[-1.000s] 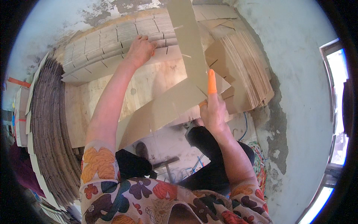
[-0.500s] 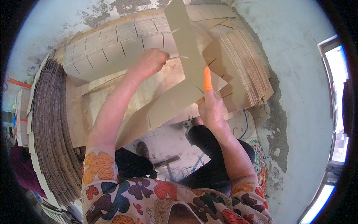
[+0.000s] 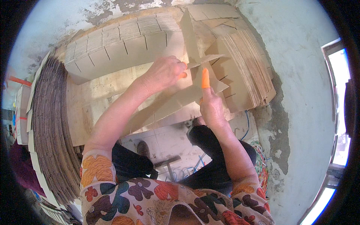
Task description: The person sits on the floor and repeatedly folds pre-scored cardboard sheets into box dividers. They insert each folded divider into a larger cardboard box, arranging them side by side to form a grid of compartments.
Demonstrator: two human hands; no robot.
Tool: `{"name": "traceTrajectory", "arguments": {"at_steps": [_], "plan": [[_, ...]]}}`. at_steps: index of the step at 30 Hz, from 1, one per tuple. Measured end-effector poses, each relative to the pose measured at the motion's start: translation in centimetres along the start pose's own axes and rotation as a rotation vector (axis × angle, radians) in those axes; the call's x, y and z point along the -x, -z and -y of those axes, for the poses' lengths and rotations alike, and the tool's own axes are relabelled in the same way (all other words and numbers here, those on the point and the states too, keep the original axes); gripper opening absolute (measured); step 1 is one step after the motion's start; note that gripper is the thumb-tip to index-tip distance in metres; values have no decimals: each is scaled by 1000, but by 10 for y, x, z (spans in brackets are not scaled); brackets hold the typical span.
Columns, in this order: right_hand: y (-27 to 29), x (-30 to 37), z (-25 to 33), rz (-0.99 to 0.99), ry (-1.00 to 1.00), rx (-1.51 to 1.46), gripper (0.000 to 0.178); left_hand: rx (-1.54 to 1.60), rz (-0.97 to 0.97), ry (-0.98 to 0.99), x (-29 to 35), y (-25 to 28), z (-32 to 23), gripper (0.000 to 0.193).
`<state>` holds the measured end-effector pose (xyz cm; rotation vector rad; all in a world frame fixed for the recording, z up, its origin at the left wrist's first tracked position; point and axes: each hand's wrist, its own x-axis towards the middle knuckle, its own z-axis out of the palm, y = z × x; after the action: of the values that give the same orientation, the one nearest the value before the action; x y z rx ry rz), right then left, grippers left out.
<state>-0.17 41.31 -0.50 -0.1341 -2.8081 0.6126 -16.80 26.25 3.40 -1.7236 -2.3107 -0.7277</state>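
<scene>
Slotted cardboard strips cross one another over the wooden tabletop [image 3: 84, 118]. A long strip [image 3: 170, 103] slants from the lower left up to my right hand [image 3: 213, 108], which grips it near its right end; the index finger, in an orange finger cover, points up. A second strip [image 3: 190, 37] stands tilted away toward the back. My left hand [image 3: 165, 73], with orange-covered fingertips, is closed on the edge of a cardboard strip where the pieces cross. A narrow strip [image 3: 213, 58] sticks out to the right of that crossing. The fingers partly hide how the slots meet.
A row of stacked slotted strips [image 3: 123, 52] stands along the back left. Another stack [image 3: 243, 67] leans at the right by the wall. A tall pile of dark-edged cardboard [image 3: 50, 131] is at the left. Coloured straps [image 3: 262, 161] lie on the floor at right.
My left hand has moved right and slightly nearer, to the crossing of the strips. The back strip has tilted and swung right, and a narrow strip now shows across it. My right hand has barely moved.
</scene>
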Motion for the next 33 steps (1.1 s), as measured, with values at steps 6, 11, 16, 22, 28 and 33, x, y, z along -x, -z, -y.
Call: {"name": "traceTrajectory", "arguments": {"at_steps": [6, 11, 16, 22, 28, 33], "plan": [[0, 4, 5, 57, -67, -73, 86, 264, 52, 538, -21, 24, 53, 63], [-6, 5, 5, 42, -61, -45, 80, -152, 166, 451, -17, 8, 127, 70], [-11, 6, 2, 20, -60, -48, 79, -242, 423, 495, -38, 37, 122, 79], [-18, 7, 1, 11, -6, -75, 79, -559, 135, 503, -19, -8, 137, 55], [-14, 6, 3, -9, 30, -59, 77, -520, 100, 441, -15, -9, 146, 30], [-13, 7, 2, -26, 46, -77, 76, -344, 205, 552, -18, 7, 132, 23]]}}
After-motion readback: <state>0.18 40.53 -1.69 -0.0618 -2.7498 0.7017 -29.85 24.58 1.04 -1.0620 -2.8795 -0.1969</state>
